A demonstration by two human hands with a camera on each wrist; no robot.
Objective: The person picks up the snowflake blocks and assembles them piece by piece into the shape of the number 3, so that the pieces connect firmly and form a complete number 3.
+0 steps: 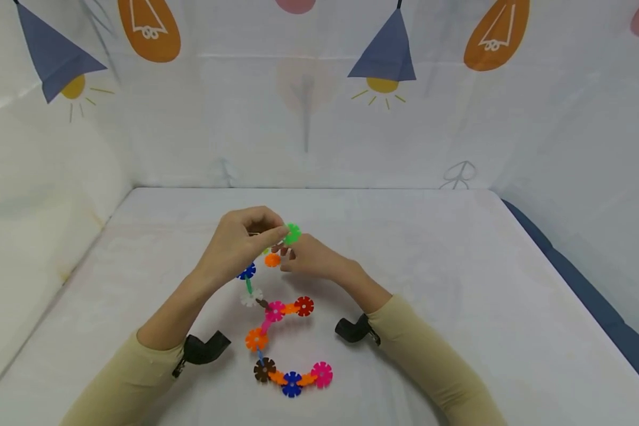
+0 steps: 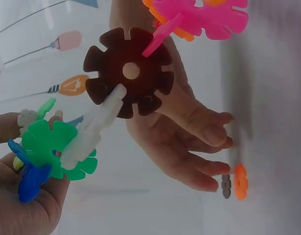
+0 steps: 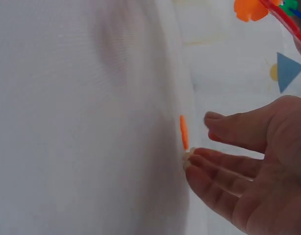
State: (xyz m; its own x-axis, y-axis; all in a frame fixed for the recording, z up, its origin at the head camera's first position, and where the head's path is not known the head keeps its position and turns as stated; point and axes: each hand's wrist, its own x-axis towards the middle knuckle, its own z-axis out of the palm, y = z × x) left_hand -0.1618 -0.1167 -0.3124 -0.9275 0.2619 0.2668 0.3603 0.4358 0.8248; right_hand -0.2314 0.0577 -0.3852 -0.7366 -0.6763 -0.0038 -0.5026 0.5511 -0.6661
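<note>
My left hand [image 1: 241,241] holds up a chain of slotted plastic snowflake discs, pinching it near a bright green disc [image 1: 293,234]. The chain hangs toward me with blue [image 1: 247,271], white, pink [image 1: 275,311], red [image 1: 305,306], orange and brown [image 1: 264,370] discs, ending at a pink disc [image 1: 322,374]. Beyond the chain, my right hand [image 1: 315,258] is low over the table, thumb apart from the fingers. Its fingertips are by a loose orange disc [image 3: 184,132] and a pale piece [image 3: 186,159]; contact is unclear. A grey-brown disc [image 2: 226,186] lies beside the orange one.
The white-covered table [image 1: 458,266] reaches back to a white curtain [image 1: 218,118] printed with lamps and bulbs. A black wrist camera [image 1: 206,348] is on the left sleeve, another camera [image 1: 353,329] on the right. Dark blue fabric [image 1: 580,278] runs along the right table edge.
</note>
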